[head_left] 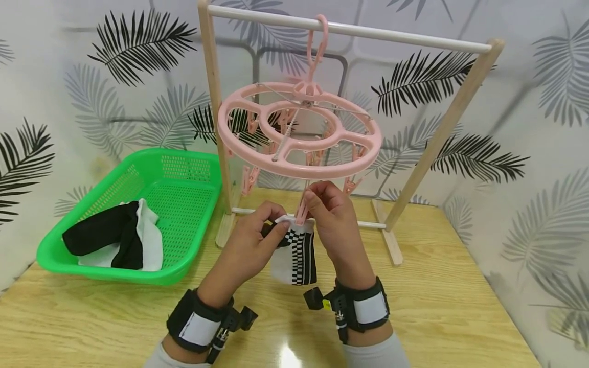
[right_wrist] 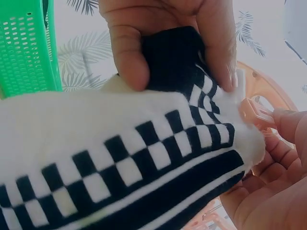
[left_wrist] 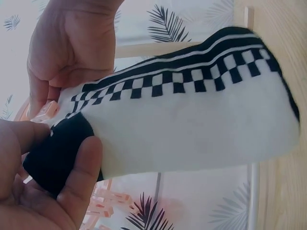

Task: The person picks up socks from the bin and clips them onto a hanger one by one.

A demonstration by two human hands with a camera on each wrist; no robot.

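Sock (head_left: pixel 296 258), partly hidden, pinched by the left hand's (head_left: pixel 258 231) fingers; the right hand's (head_left: pixel 338 217) fingers pinch a peg (head_left: pixel 301 212), its bite seemingly on fabric; green basket (head_left: pixel 117 276) beside rack (head_left: pixel 212 76).

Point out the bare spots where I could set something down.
Bare tabletop lies between the right wristband, the stand's right foot and the patterned wall. The green basket has bare floor right of the black-and-white cloths. It's crowded below the pink hanger, where the left hand holds the checkered sock and the right hand a clip.
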